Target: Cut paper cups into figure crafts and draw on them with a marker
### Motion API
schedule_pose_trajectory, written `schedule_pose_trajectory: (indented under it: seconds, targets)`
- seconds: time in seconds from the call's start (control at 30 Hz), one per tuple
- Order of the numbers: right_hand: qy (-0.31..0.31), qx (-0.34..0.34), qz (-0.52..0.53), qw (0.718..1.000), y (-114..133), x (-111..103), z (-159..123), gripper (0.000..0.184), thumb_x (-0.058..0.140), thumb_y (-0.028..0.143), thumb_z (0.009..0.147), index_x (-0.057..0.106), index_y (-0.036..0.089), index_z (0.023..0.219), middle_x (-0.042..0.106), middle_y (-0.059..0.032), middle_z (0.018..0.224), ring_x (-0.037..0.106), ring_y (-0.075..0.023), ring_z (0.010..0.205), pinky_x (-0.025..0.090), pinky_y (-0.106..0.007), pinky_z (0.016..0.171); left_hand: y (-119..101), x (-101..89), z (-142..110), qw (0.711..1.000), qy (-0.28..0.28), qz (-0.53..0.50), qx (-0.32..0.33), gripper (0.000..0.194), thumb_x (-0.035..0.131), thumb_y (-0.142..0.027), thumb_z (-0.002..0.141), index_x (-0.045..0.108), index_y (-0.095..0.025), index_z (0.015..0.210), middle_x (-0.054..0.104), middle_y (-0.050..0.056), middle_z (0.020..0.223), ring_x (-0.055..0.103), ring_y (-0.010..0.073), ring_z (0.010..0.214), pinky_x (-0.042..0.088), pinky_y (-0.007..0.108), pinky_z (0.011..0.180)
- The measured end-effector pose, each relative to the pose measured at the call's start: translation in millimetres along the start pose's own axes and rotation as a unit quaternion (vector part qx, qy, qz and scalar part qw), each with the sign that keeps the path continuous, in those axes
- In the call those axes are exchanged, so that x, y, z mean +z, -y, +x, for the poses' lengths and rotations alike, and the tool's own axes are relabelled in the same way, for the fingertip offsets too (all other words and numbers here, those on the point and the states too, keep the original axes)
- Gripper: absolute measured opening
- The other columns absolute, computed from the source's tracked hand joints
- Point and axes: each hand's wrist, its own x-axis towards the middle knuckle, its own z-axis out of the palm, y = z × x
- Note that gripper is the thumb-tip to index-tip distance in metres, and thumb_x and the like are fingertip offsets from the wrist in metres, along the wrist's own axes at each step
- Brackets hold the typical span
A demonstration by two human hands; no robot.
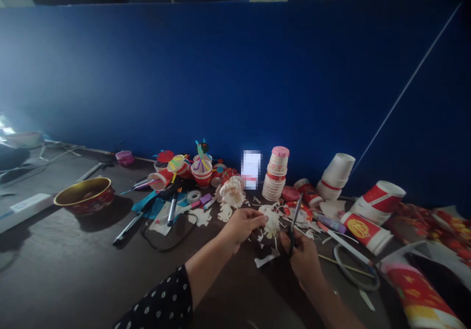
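My left hand (241, 225) pinches a small white cut-paper piece (271, 223) with frilled edges, held just above the dark table (73, 270). My right hand (302, 256) is closed round the handles of black scissors (294, 223), whose blades point up and away beside the paper piece. White paper scraps (265, 259) lie on the table under and around both hands. A similar frilled white paper shape (231, 191) sits farther back, left of my left hand.
A stack of paper cups (276, 173) stands at the back, with overturned white cups (336, 174) and red-and-white cups (371, 216) to the right. Decorated cups (200, 169), markers (171, 210), a tape roll (194, 196) and a gold bowl (84, 196) lie left. A blue wall stands behind.
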Motion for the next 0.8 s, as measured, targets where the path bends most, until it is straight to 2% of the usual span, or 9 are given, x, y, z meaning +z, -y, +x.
schedule_pose_trajectory:
  seconds: [0.2, 0.43, 0.6, 0.8]
  targets:
    - [0.001, -0.022, -0.037, 0.999, -3, -1, 0, 0.025, 0.065, 0.038, 0.064, 0.062, 0.013, 0.068, 0.057, -0.0011, 0.057, 0.049, -0.0147, 0.056, 0.041, -0.024, 0.051, 8, 1.2, 1, 0.997, -0.014, 0.081, 0.015, 0.031, 0.069, -0.038, 0.051, 0.053, -0.012, 0.047, 0.046, -0.004, 0.040, 0.036, 0.0056, 0.040, 0.025, 0.021, 0.044]
    - [0.008, -0.002, -0.036, 0.999, 7, 2, -1, 0.031, 0.066, 0.043, 0.061, 0.058, 0.014, 0.054, 0.053, -0.0002, 0.053, 0.046, -0.0133, 0.054, 0.039, -0.023, 0.051, 11, -3.2, 5, 0.994, -0.018, 0.106, 0.012, 0.032, 0.069, -0.039, 0.050, 0.051, -0.013, 0.045, 0.046, -0.005, 0.039, 0.035, 0.0060, 0.040, 0.025, 0.022, 0.044]
    - [0.010, 0.010, -0.033, 0.999, 6, 3, -1, 0.032, 0.065, 0.045, 0.061, 0.061, 0.014, 0.061, 0.054, -0.0009, 0.055, 0.047, -0.0141, 0.055, 0.039, -0.023, 0.050, 12, -4.4, 6, 0.991, -0.022, 0.130, 0.020, 0.032, 0.070, -0.039, 0.048, 0.051, -0.013, 0.045, 0.048, -0.004, 0.042, 0.036, 0.0063, 0.043, 0.026, 0.022, 0.046]
    - [0.014, 0.002, -0.032, 0.999, 1, 0, 0, 0.028, 0.067, 0.040, 0.061, 0.062, 0.013, 0.066, 0.054, -0.0002, 0.055, 0.048, -0.0141, 0.056, 0.040, -0.023, 0.052, 15, -4.9, 6, 0.992, 0.001, 0.122, 0.025, 0.034, 0.070, -0.040, 0.048, 0.050, -0.013, 0.044, 0.046, -0.005, 0.041, 0.035, 0.0060, 0.043, 0.025, 0.022, 0.045]
